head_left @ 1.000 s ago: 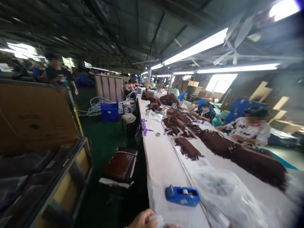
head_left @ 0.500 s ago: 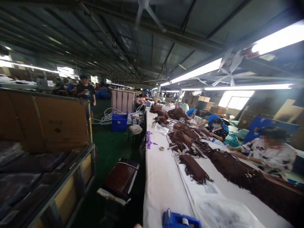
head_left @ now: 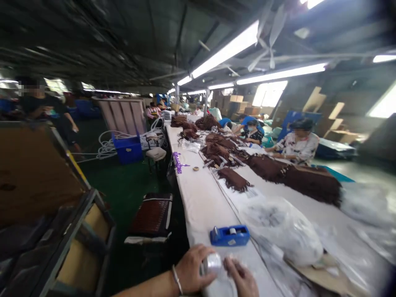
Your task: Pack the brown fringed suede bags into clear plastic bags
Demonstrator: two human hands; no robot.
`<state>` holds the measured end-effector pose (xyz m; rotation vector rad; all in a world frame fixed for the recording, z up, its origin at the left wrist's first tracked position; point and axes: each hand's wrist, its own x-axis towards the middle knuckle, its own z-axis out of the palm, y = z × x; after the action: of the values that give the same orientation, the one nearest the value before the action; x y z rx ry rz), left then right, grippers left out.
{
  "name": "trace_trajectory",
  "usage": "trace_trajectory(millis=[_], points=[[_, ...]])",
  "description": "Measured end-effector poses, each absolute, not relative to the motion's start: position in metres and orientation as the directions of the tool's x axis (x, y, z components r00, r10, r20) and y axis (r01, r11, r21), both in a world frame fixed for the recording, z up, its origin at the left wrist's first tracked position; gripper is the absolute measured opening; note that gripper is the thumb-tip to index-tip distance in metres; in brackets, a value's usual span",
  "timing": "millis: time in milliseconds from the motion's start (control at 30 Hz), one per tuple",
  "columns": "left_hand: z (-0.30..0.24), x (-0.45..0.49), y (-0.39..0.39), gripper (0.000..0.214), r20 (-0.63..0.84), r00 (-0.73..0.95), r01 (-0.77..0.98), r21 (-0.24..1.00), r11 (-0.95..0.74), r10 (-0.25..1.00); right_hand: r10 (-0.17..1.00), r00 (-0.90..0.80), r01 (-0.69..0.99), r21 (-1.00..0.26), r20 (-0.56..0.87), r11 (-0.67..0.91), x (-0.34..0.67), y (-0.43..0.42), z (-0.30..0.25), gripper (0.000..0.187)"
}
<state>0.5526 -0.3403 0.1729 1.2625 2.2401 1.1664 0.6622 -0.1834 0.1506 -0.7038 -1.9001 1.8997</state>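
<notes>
Lower centre: silvery roll (head_left: 213, 263), clasped in our left hand's (head_left: 195, 268) grip, seemingly steadied beside our right hand (head_left: 243, 278) (whose grip we cannot tell); blue dispenser (head_left: 225, 237) nearby, presumably for reach.

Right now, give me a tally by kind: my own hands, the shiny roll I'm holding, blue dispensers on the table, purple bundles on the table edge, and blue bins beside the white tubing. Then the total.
Hands: 2 (left hand, right hand)
Roll: 1
Dispenser: 1
Purple bundle: 1
Blue bin: 1
Total: 6
</notes>
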Motion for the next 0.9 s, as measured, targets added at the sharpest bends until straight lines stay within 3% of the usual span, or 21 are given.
trace_trajectory(millis=[100,167,267,367,433,500,633,800,900], points=[[0.184,0.534,-0.327,0.046,0.198,-0.453,0.635,0.756,0.158,0.869,0.642,-0.734,0.055,-0.961,-0.222,-0.269,0.656,-0.190,0.153,0.033],[0.184,0.517,-0.317,0.045,0.231,-0.388,0.643,0.761,0.083,0.892,0.657,-0.668,-0.026,-0.871,-0.349,-0.490,0.645,-0.195,0.160,0.031],[0.173,0.493,-0.306,0.046,0.192,-0.377,0.526,0.849,0.040,0.906,0.644,-0.625,-0.117,-0.762,-0.442,-0.637,0.628,-0.197,0.172,0.035],[0.155,0.475,-0.303,0.050,-0.028,-0.398,0.138,0.986,0.091,0.917,0.691,-0.614,-0.127,-0.816,-0.381,-0.563,0.621,-0.191,0.180,0.048],[0.143,0.467,-0.303,0.055,-0.181,-0.367,-0.138,0.981,0.139,0.912,0.765,-0.573,-0.043,-0.921,-0.296,-0.388,0.621,-0.187,0.179,0.045],[0.134,0.463,-0.303,0.058,-0.265,-0.325,-0.278,0.944,0.176,0.908,0.779,-0.583,0.118,-0.973,-0.229,-0.198,0.621,-0.187,0.175,0.041],[0.127,0.456,-0.301,0.057,-0.284,-0.261,-0.256,0.942,0.217,0.923,0.628,-0.718,0.316,-0.945,-0.300,-0.090,0.613,-0.199,0.170,0.043],[0.127,0.448,-0.303,0.058,-0.284,-0.195,-0.166,0.953,0.254,0.939,0.474,-0.812,0.352,-0.933,-0.341,-0.069,0.606,-0.210,0.175,0.036],[0.129,0.449,-0.307,0.059,-0.300,-0.159,-0.139,0.950,0.279,0.941,0.468,-0.809,0.392,-0.920,-0.357,-0.025,0.605,-0.211,0.175,0.037]])
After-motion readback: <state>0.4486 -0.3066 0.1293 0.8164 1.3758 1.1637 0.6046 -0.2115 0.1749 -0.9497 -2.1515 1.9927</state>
